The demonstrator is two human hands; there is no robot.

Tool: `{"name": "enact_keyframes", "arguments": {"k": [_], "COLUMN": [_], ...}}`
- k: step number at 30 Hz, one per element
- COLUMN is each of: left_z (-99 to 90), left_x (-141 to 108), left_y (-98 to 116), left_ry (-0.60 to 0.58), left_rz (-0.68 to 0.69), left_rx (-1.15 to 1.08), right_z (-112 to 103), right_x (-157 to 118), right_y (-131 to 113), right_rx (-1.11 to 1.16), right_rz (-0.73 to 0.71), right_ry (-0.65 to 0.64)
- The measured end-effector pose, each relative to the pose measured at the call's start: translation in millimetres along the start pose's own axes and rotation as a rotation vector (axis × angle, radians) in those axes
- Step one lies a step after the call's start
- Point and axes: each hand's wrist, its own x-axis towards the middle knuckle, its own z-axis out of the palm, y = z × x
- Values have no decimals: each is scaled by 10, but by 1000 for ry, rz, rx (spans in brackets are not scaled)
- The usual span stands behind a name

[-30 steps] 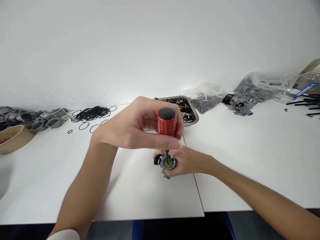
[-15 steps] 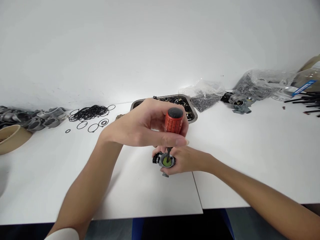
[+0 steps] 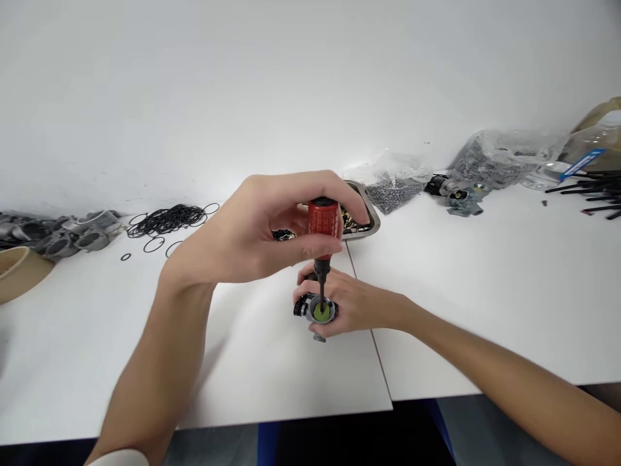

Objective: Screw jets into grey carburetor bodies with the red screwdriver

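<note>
A screwdriver with a red grip (image 3: 324, 220) stands nearly upright, its handle between the thumb and fingers of my left hand (image 3: 262, 226). The dark shaft points down, its tip at a green disc (image 3: 321, 313) inside the round opening of a small grey metal part (image 3: 314, 320) with black fittings on its left side. My right hand (image 3: 349, 301) wraps round this part from the right and holds it on the white table (image 3: 291, 382).
Behind my hands lies a metal tray (image 3: 374, 223) of small parts. Black rings (image 3: 169, 220), grey castings (image 3: 87, 233) and a beige bowl (image 3: 24, 275) are at left. Bagged parts (image 3: 395, 184), another assembly (image 3: 458, 194) and black rods (image 3: 592, 188) lie at right.
My left hand has shifted left, and its index finger has lifted off the handle and stretched out. The screwdriver stands more upright. My right hand still holds the metal part.
</note>
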Motion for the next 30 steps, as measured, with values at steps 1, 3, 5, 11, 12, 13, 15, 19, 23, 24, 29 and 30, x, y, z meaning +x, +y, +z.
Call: {"name": "enact_keyframes", "arguments": {"k": [1,3,5,11,12,13,15,19,23,24,29,30], "left_z": [3,21,45,15,-1,-14,-30,-47,-94,-104,-125,-134], "left_x": [1,5,7,-31,-39,-44,-47,-42,-54,-59,-97,-108], "left_y": [17,37,41,51,57,60,61,49,57,62,114,131], "left_ry": [-1,5,58,7,-35,-63,-53,18,-79,-100,-145,-165], "left_rz": [1,-10,-13,-73,-80,-86,-92,-103,-164,-146,-77,-98], "left_rx": [-2,-35,-80,-250,-271,-291,-312,-315,-302,-278,-237,-251], "right_z": [-4,-14,-21,-7,-6,-8,-17,-35,-5,7,-99,-191], "right_x": [0,-2,-4,-2,1,4,10,12,3,-1,-26,-30], "right_y": [-5,-20,-32,-15,-12,-11,-14,-20,-8,-7,-31,-46], "right_rx": [-2,1,6,-4,3,11,26,29,52,63,76,87], "right_rz": [7,24,25,-16,-27,-36,-38,-32,-21,-9,74,99], "right_ry": [-3,-13,-12,18,17,15,9,17,15,12,-66,-85]}}
